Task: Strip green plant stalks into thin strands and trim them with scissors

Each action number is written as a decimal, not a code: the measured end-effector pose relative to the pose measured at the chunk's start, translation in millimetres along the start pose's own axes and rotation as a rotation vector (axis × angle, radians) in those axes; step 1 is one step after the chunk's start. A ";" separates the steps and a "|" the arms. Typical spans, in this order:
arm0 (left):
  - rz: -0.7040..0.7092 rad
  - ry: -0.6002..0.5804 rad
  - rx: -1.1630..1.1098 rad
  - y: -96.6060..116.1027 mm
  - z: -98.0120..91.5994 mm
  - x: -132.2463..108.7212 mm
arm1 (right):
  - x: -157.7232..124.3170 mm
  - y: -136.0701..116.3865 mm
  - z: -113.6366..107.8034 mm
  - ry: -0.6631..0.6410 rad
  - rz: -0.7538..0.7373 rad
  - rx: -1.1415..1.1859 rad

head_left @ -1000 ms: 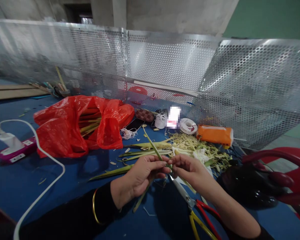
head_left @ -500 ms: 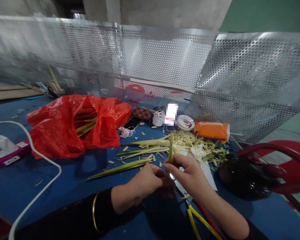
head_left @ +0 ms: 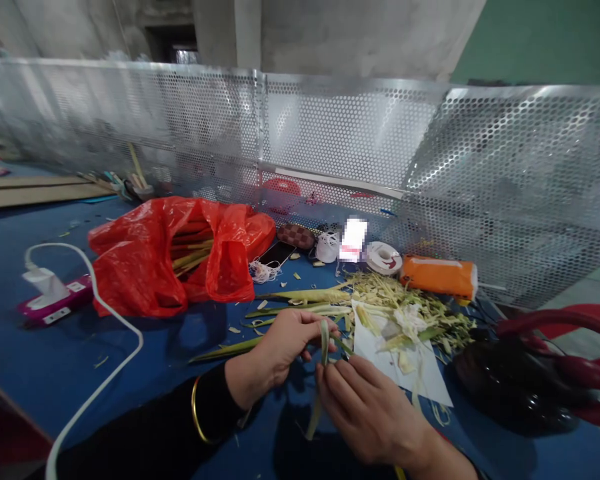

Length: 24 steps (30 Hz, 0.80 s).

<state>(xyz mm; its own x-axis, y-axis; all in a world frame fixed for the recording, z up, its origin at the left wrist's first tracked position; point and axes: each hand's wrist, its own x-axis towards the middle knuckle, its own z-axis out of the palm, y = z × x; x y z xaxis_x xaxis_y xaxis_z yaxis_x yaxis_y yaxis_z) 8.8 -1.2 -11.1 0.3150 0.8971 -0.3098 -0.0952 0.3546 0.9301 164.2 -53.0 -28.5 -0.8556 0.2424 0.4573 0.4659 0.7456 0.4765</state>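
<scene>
Between my hands is a pale green leaf strip [head_left: 325,339], bent over in a loop near the fingertips, with a lower end hanging toward the table. My left hand [head_left: 286,343] pinches the strip from the left, thumb and fingers closed. My right hand [head_left: 373,407] is closed on it from the right and below, and its fingertips are partly hidden. Beyond the hands lie long pointed green stalks [head_left: 230,350] and a white paper sheet [head_left: 433,380] with peeled scraps on it. A yellow handle [head_left: 400,473] barely shows beneath my right wrist.
A red plastic bag [head_left: 140,267] with stalks stands left, near a white cable [head_left: 117,313] and a purple power strip [head_left: 55,303]. A dark kettle [head_left: 510,387] is at right. Behind are a scrap pile [head_left: 395,290], an orange packet [head_left: 440,277], a white spool [head_left: 384,259] and a perforated metal screen [head_left: 340,127].
The strip stood upright between my fingers and is now bent over. My right hand has moved lower and turned its back toward me. The view has tilted up, and the scissors are mostly hidden.
</scene>
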 end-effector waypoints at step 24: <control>-0.138 -0.112 -0.439 -15.8 13.9 -4.3 | 5.4 -15.2 16.7 0.035 0.127 0.133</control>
<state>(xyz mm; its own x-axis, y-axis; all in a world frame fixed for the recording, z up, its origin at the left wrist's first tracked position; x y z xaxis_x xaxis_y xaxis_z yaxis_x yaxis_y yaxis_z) 22.0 -14.3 -21.8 0.4504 0.8086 -0.3786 -0.4278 0.5677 0.7034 148.7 -52.7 -45.8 -0.7826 0.3194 0.5343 0.5335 0.7865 0.3112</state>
